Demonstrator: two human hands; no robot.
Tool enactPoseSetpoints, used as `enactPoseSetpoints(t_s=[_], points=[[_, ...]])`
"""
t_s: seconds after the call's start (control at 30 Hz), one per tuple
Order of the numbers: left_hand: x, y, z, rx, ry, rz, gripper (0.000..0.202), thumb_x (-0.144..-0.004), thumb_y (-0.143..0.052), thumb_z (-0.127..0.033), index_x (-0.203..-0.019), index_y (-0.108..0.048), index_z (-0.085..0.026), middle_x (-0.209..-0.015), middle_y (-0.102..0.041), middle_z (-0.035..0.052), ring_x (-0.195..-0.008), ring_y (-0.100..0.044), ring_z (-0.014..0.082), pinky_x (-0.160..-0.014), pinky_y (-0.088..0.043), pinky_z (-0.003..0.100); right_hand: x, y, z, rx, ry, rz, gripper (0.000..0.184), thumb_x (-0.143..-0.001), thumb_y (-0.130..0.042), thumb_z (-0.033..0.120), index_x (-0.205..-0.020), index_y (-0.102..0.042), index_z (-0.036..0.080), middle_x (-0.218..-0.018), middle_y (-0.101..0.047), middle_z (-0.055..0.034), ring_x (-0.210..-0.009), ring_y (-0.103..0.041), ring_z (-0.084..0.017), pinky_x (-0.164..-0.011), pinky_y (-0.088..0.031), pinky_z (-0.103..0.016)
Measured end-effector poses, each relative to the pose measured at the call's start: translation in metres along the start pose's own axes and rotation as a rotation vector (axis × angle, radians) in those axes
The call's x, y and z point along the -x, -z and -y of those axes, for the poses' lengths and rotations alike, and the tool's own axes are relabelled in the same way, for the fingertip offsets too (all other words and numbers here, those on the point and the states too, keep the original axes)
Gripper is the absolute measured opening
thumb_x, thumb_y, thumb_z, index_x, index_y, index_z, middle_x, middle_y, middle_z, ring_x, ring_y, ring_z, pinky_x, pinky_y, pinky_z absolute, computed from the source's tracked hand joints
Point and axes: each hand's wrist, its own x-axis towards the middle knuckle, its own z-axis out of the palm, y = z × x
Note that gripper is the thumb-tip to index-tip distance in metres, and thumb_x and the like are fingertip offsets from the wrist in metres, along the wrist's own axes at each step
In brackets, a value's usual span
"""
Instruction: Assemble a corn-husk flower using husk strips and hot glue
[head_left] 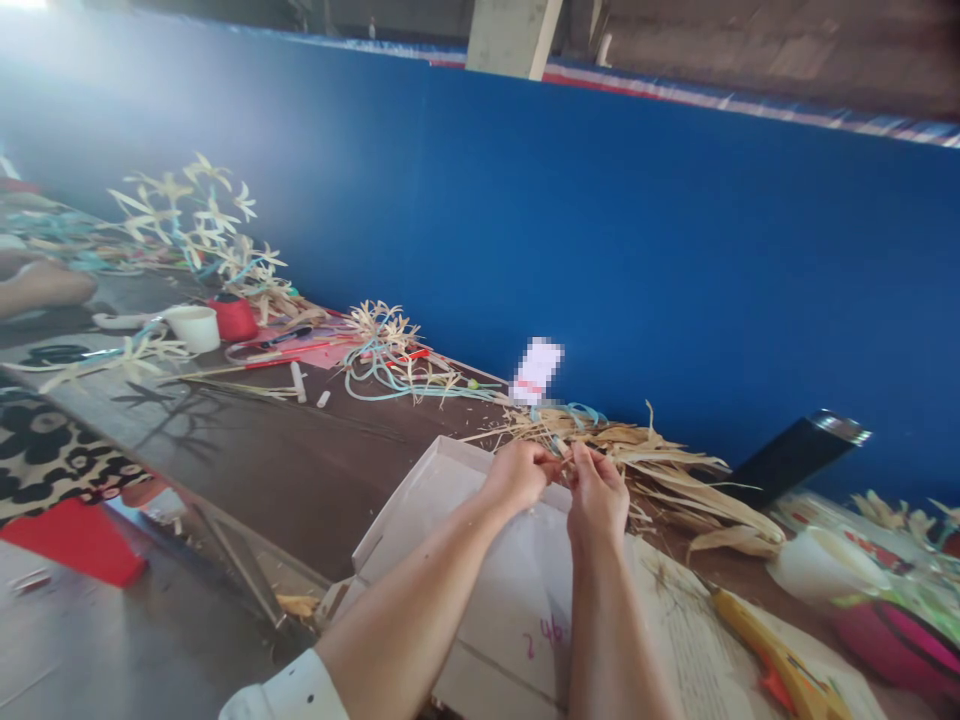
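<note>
Both hands meet over a white cardboard box lid (502,600) with pink writing on it. My left hand (523,472) has its thumb and fingers pinched together. Close against it, my right hand (598,492) pinches as well, the fingertips of both nearly touching. Something small and pale shows between them, but its kind is too small to make out. Just behind the fingers lies a pile of dry, straw-coloured husk strips (667,460).
Flowers made of pale strips (382,325) with light blue stems lie along the blue wall panel (675,260). A black flask (799,460) leans at right, near a white cup (825,562) and a yellow glue gun (772,650). Another person's hand (49,285) rests far left.
</note>
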Motion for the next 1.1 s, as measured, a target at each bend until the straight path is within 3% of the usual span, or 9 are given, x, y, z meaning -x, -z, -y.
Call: enactPoseSetpoints(t_s=[0.23,0.53,0.63,0.77,1.1], points=[[-0.003,-0.003,0.004,0.086,0.049,-0.007,0.029,-0.070,-0.058,-0.043,-0.076,-0.070,-0.017,-0.064,-0.064,0.0022,-0.061,-0.054,0.0128,-0.054,-0.037,0.021,0.004,-0.003,0.006,-0.135,-0.126,0.017,0.027,-0.057,-0.077,0.037,-0.066,-0.063,0.015,-0.051,-0.050,0.0054,-0.045,-0.039,-0.004,-0.041,-0.032,-0.017],[-0.008,-0.003,0.006,0.170,0.060,-0.025,0.031,-0.072,-0.054,-0.042,-0.074,-0.069,-0.015,-0.060,-0.060,0.0018,-0.056,-0.051,0.0110,-0.053,-0.037,0.020,0.006,-0.002,0.017,-0.068,-0.278,0.084,0.045,-0.069,-0.062,0.054,-0.100,-0.065,0.021,-0.089,-0.067,-0.0045,-0.066,-0.058,-0.011,-0.048,-0.041,-0.017],[-0.010,-0.004,0.009,0.180,0.036,-0.041,0.031,-0.072,-0.054,-0.042,-0.076,-0.068,-0.015,-0.061,-0.061,0.0015,-0.056,-0.051,0.0110,-0.054,-0.038,0.020,0.004,-0.001,0.015,-0.102,-0.283,0.091,0.039,-0.065,-0.069,0.045,-0.095,-0.066,0.020,-0.089,-0.067,-0.0035,-0.064,-0.057,-0.009,-0.046,-0.039,-0.016],[-0.009,-0.002,0.007,0.174,0.016,-0.061,0.034,-0.072,-0.053,-0.046,-0.073,-0.067,-0.015,-0.058,-0.058,0.0006,-0.054,-0.049,0.0103,-0.052,-0.036,0.020,0.004,-0.001,0.013,-0.154,-0.281,0.150,0.031,-0.057,-0.077,0.032,-0.082,-0.068,0.018,-0.070,-0.063,0.0007,-0.052,-0.047,-0.005,-0.042,-0.034,-0.014],[-0.006,0.000,0.004,0.125,0.023,-0.093,0.032,-0.074,-0.053,-0.042,-0.075,-0.068,-0.014,-0.062,-0.062,0.0026,-0.058,-0.053,0.0123,-0.051,-0.035,0.020,0.008,-0.004,0.015,-0.151,-0.265,0.187,0.032,-0.053,-0.081,0.028,-0.081,-0.069,0.018,-0.072,-0.065,0.0008,-0.054,-0.048,-0.005,-0.043,-0.033,-0.014]])
